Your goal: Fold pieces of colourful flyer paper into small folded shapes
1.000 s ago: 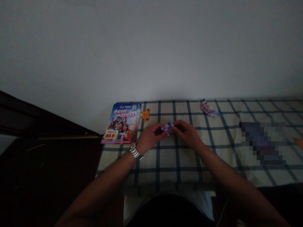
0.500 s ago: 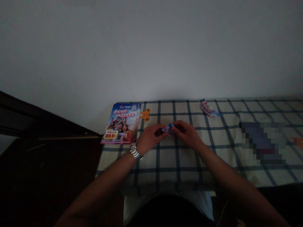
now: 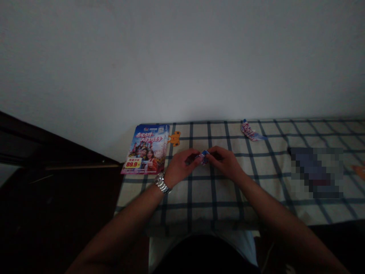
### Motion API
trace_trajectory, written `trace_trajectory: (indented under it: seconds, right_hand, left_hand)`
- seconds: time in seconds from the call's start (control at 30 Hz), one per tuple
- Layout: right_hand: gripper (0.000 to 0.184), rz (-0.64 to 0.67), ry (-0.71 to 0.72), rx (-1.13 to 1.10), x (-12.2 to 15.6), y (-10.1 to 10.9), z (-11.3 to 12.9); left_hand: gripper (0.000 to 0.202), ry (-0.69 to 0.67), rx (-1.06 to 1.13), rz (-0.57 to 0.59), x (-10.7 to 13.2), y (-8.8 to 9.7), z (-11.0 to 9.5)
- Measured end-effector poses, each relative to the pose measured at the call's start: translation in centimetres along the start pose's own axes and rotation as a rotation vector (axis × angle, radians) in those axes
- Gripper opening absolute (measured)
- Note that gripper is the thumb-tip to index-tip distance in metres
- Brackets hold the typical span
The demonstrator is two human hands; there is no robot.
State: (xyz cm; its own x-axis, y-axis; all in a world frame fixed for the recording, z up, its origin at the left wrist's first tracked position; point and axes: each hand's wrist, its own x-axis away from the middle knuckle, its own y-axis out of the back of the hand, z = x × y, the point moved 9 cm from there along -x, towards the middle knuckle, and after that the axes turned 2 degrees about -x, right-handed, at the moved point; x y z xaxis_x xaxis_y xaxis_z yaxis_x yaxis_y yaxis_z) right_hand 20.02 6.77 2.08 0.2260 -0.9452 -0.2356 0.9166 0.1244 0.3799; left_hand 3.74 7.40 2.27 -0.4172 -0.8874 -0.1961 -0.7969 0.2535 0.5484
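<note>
A small folded piece of printed paper [image 3: 203, 156], blue, white and reddish, is pinched between my two hands above the checked tablecloth. My left hand [image 3: 182, 164], with a metal watch [image 3: 162, 183] on its wrist, grips the paper's left side. From the other side, the thumb and fingers of my right hand [image 3: 225, 160] hold its right edge. To the left lies a stack of printed flyers [image 3: 146, 150]. Farther back on the right rests another folded paper piece [image 3: 251, 131] in similar colours.
The checked cloth [image 3: 228, 190] covers the table, which meets a pale wall [image 3: 182, 61] at the back. An orange bear-shaped figure [image 3: 174, 139] lies beside the flyers. A pixelated dark object [image 3: 313, 171] is on the right, with something orange [image 3: 359, 171] past it.
My fingers have shifted slightly on the folded paper, and it has turned a little between them. The flyers and the other folded piece stay where they were.
</note>
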Motion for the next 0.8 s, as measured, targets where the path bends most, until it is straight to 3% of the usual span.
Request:
trace_trajectory:
  seconds: [0.23,0.8]
  right_hand:
    - [0.017,0.075,0.119,0.118,0.1,-0.7,1.2]
    - [0.015,0.088,0.203,0.265,0.2,-1.0,2.2]
  left_hand:
    - [0.017,-0.088,0.004,-0.119,0.0,1.2,-0.9]
    - [0.008,-0.106,-0.016,-0.108,0.1,1.0,-1.0]
